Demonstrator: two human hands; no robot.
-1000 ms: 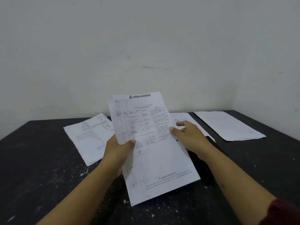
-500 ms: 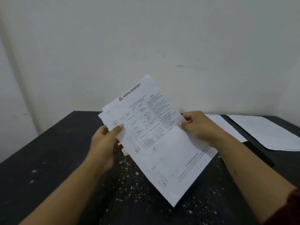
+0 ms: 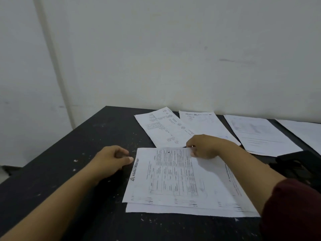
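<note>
The letterhead sheets [image 3: 182,180] now lie flat on the black table [image 3: 69,171], turned sideways so the logo runs along their left edge. Half a second ago you held them up off the table between both hands. A lower sheet [image 3: 173,210] peeks out along the near edge, so the bundle isn't squared.

Your left hand [image 3: 112,159] has let go. It rests on the table just beside the sheets' left edge, fingers loosely curled around nothing, thumb pointing at the paper. Your right hand [image 3: 203,146] sits at the far edge with its fingers curled down onto it (from the back of the hand I cannot tell whether they pinch the paper or merely rest there).

I read this as the put-down nearly finished — what's left is to free that right hand and perhaps square the edges.

Farther back, a row of loose pages [image 3: 260,134] lies across the table — the nearest page [image 3: 163,129] just past your right knuckles. A black object [image 3: 298,167] sits at the right.
</note>
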